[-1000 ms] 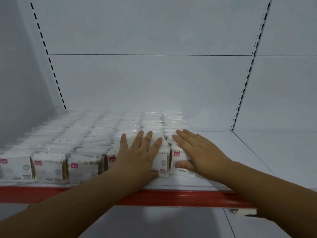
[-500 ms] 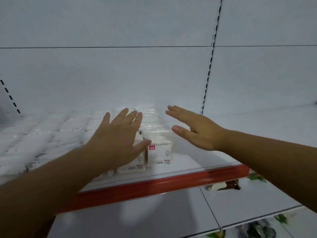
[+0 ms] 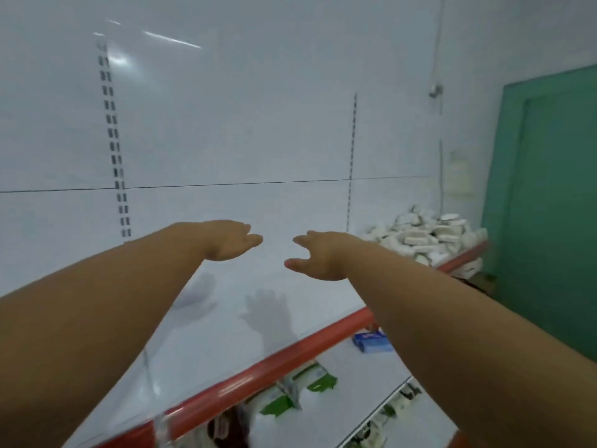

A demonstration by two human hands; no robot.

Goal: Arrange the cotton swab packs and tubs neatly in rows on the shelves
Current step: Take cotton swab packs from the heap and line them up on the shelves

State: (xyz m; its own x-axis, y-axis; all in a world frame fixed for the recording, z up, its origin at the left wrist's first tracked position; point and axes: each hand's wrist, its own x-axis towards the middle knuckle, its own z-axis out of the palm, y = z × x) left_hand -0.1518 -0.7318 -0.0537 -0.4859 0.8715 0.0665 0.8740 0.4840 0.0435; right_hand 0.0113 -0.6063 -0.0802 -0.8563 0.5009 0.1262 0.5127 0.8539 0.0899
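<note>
Since half a second ago the view has swung to the right. The tidy rows of packs that lay under the palms are out of sight, and both arms now reach across a bare stretch of the white metal shelf (image 3: 226, 318) with its red front strip (image 3: 290, 357). The left hand (image 3: 234, 240) and the right hand (image 3: 318, 257) hover palm-down, just apart from each other, and hold nothing. Their fingers (image 3: 253, 239) are loosely extended, and their shadows fall on the shelf at six o'clock.

The loose heap of white cotton swab packs (image 3: 426, 236) lies at about two o'clock from the hands, well apart from them, at the far end of the same shelf beside the green door (image 3: 549, 205). I judge these packs light and fairly stiff-sided, with smooth wrapping that may slip. Pinching a pack across its flat faces, or gathering several between two flat palms, looks the safest hold. The heap could slide if a pack is pulled from low down.

No writing on the heap can be read from here. A small blue packet (image 3: 371, 341) on the lower shelf (image 3: 355, 399), at five o'clock from the right hand, carries a pale mark too blurred to make out.
</note>
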